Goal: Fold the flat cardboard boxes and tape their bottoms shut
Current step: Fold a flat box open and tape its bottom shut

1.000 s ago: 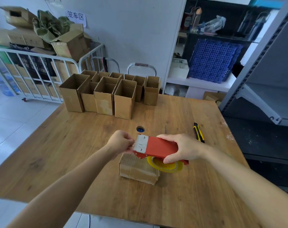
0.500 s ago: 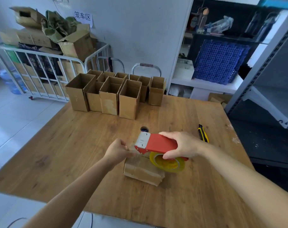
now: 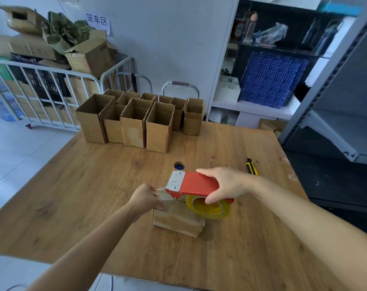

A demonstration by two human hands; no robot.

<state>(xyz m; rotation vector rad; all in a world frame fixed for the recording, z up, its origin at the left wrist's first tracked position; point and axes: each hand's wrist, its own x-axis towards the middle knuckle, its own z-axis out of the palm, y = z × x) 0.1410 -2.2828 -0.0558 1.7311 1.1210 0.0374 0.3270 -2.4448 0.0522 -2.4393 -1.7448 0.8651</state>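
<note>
A small cardboard box [image 3: 178, 222] lies on the wooden table [image 3: 94, 196], its taped face up. My right hand [image 3: 226, 185] grips a red tape dispenser [image 3: 197, 183] with a yellow-cored roll, held just above the box's right end. My left hand [image 3: 147, 198] pinches the clear tape end [image 3: 162, 191] pulled out from the dispenser's toothed blade, over the box's left end. Several folded boxes [image 3: 136, 120] stand open-topped in rows at the table's far side.
A yellow and black utility knife [image 3: 252, 166] lies on the table to the right. A round hole [image 3: 178, 165] sits in the table top behind the dispenser. A white cage cart [image 3: 42, 91] with cardboard stands at the back left, grey shelving [image 3: 336, 101] at the right.
My left hand has slid down and left, drawing a short strip of tape out from the blade toward the box's left end. The dispenser stays over the box.
</note>
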